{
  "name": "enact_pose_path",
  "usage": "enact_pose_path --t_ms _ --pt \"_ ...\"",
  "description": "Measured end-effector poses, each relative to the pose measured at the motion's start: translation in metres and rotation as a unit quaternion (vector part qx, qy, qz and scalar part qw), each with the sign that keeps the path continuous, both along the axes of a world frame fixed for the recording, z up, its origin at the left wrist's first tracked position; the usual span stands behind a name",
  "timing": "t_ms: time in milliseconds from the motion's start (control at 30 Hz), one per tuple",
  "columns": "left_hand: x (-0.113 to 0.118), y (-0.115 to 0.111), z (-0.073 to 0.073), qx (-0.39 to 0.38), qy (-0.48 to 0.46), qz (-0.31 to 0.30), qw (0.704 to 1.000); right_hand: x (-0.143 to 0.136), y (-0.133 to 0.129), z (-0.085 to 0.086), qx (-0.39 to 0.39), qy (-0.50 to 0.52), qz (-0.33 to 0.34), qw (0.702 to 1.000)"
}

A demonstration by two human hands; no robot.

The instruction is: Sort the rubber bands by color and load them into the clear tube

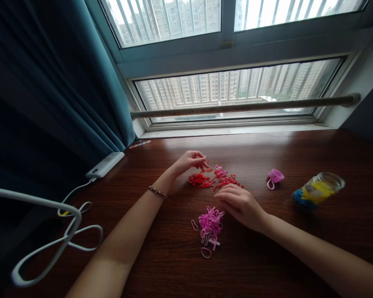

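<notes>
My left hand [193,160] is above the back edge of the red clips [199,180], its fingers pinched together around something small that I cannot make out. My right hand [240,203] rests low at the front right of the mixed red and pink clips [226,179], fingers bent and close together; their tips are partly hidden, so what they hold, if anything, does not show. Nearer to me lies a pile of pink clips [210,223], with a loose pink clip [194,225] at its left and another [206,252] in front of it.
A pink lid with a loop [276,176] lies right of the clips. Beyond it stands a glass jar [317,190] holding yellow and blue pieces. A white power bank [105,164] and looping white cable [77,231] are at left, beside a blue curtain [96,82].
</notes>
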State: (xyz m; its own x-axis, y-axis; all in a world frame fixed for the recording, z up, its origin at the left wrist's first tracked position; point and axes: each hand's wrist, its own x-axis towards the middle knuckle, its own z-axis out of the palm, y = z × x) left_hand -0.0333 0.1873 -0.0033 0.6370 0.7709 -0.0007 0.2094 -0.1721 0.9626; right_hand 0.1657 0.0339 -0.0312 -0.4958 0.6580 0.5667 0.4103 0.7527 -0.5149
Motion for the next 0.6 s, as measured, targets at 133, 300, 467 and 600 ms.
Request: enact_pose_path --t_ms 133,300,467,600 --pt "-0.005 -0.002 0.006 0.003 0.055 -0.065 0.996 0.017 0.020 -0.010 0.032 -0.003 -0.113 0.993" --pt "0.009 -0.015 0.015 0.057 0.117 -0.158 0.979 0.021 0.031 -0.022 0.016 -0.027 -0.174 0.984" --pt "0.030 -0.041 0.023 0.041 0.159 -0.318 0.934 0.020 0.034 -0.027 0.004 -0.021 -0.192 0.981" --pt "0.035 -0.053 0.026 -0.009 0.180 -0.388 0.904 0.021 0.034 -0.028 0.013 -0.053 -0.169 0.984"
